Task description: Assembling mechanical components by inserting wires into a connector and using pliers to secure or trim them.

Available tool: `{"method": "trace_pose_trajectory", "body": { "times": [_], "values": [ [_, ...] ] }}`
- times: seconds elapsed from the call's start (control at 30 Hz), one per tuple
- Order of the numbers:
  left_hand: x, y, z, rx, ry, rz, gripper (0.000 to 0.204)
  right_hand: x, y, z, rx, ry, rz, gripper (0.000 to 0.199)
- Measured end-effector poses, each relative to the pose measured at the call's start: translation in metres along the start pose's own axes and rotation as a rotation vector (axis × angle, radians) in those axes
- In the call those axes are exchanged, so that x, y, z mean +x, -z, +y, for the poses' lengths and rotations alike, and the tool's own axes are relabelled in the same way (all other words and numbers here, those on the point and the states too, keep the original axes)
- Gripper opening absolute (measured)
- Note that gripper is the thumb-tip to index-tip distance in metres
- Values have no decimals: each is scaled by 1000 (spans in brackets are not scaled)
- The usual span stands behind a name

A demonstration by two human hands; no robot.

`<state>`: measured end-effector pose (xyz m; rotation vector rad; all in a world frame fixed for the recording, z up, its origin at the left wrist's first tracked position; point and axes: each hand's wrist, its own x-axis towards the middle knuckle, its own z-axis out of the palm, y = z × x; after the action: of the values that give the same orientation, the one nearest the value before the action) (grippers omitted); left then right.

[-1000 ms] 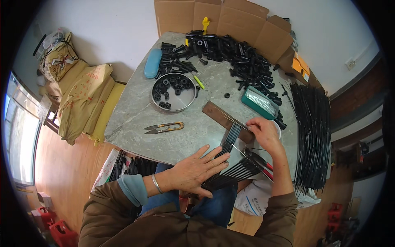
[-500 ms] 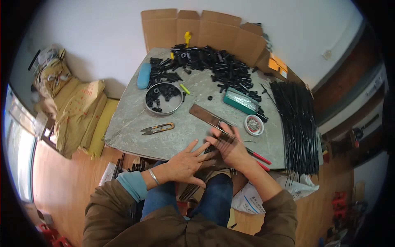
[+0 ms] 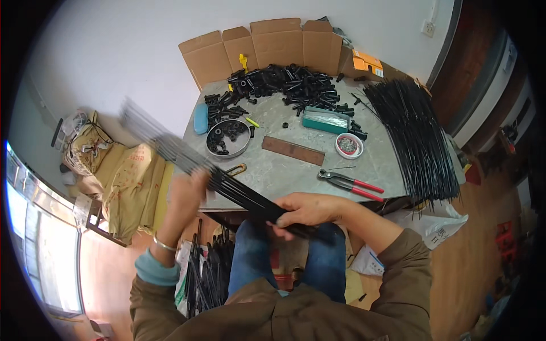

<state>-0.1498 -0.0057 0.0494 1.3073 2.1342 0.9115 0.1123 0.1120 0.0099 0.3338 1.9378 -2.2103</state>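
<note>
A bundle of long thin black rods [image 3: 244, 196] slants across the front of the table, its far left end smeared by motion. My right hand [image 3: 307, 209] is closed round the lower right end, above my knees. Around the middle of the bundle, my left hand [image 3: 189, 193] is closed, slightly blurred, with a bracelet at the wrist. Red-handled pincers [image 3: 355, 184] lie on the table beyond my right hand, beside a thin needle-like piece. A flat brown bar [image 3: 293, 150] lies behind them. Snips [image 3: 236, 169] are partly hidden behind the rods.
A round tin [image 3: 245, 149] holds small black parts; a white bowl [image 3: 348, 155] holds tiny metal pieces. Black fittings [image 3: 290, 85] are heaped before cardboard [image 3: 276, 45]. A teal box [image 3: 326, 120] and a big pile of black rods [image 3: 415, 136] lie right. More rods [image 3: 209, 273] stand below.
Both hands now hold the rod bundle, which slants up to the left. My left hand has moved left, and my right hand has come away from the bar and pincers. The view has shifted.
</note>
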Motion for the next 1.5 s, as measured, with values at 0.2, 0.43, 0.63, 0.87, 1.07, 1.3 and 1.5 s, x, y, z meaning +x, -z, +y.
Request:
{"method": "trace_pose_trajectory", "body": {
  "times": [0.2,0.43,0.63,0.87,1.07,1.3,1.5],
  "values": [
    [-68,-85,9,282,-1017,230,36,6,7,38,-390,-400,-186,17],
    [-80,-177,-77,-654,177,-1221,32,15,-38,41,-1139,-255,-183,33],
    [-26,-145,-40,-648,145,-1344,28,-26,-81,44,-375,-52,-171,48],
    [1,-172,18,-961,-284,-1099,26,-2,-37,186,-213,-55,475,59],
    [-72,-217,-68,-873,-66,-1006,35,23,-77,309,136,-411,87,43],
    [-89,-164,-27,-1086,-108,-783,25,20,-115,261,-178,-371,-38,36],
    [-94,-182,-14,-1138,-26,-760,21,4,-123,273,-274,-284,-20,38]
  ]
}}
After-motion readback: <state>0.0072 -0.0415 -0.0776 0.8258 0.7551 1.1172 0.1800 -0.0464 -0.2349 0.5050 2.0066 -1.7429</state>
